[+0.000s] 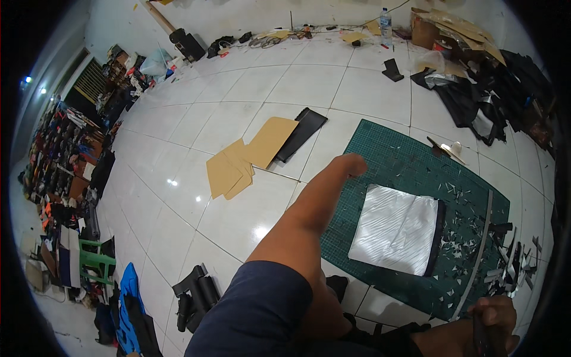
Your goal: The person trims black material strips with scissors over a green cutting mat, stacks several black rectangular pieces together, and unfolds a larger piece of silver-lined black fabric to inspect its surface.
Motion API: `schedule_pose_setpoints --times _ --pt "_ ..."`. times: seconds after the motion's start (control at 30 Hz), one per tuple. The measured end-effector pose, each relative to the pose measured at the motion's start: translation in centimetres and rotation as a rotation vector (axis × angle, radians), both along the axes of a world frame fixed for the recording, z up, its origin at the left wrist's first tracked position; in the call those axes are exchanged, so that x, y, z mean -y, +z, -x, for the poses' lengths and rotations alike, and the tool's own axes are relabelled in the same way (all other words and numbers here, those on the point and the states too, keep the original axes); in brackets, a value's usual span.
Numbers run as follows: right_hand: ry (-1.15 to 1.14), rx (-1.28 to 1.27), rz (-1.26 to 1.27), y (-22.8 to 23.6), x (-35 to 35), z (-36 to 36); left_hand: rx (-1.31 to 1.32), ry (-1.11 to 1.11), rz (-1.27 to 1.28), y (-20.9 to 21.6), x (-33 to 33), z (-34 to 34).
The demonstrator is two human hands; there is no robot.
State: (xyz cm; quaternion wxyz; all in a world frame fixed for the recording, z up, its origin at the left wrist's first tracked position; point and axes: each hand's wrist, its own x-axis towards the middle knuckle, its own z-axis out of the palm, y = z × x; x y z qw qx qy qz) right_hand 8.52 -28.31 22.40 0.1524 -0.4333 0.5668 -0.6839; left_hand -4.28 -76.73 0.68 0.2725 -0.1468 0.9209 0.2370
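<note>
My left hand (350,165) is over the upper left edge of a green cutting mat (386,152). Its fingers look curled closed, and their underside is hidden. A shiny silver sheet (394,229) with a dark strip along its right side lies on the mat, below and right of that hand. My right hand (498,314) is at the lower right, closed around a slim dark object (480,336) whose kind I cannot make out. Just above it, a long metal ruler (477,256) lies along the mat's right side. Small silver scraps (459,235) are scattered beside the ruler.
Tan card pieces (270,141) and a black folded piece (303,134) lie on the tiles. Black rolls (199,291) sit lower left. Black and silver material (476,107) is heaped upper right, near a water bottle (385,24). A green stool (98,262) stands left.
</note>
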Motion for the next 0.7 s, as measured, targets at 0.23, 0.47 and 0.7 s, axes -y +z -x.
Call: schedule_pose_setpoints --times 0.23,0.47,0.7 --pt "-0.131 -0.076 -0.06 -1.1 -1.3 -0.3 0.015 0.044 -0.036 0.0 -0.4 0.1" --pt "-0.207 -0.018 -0.189 0.0 -1.4 -1.2 0.029 0.067 -0.039 0.7 -0.4 -0.1" --pt "-0.088 -0.066 -0.106 -0.1 -0.7 -0.4 0.014 0.081 -0.024 0.8 -0.5 0.0"
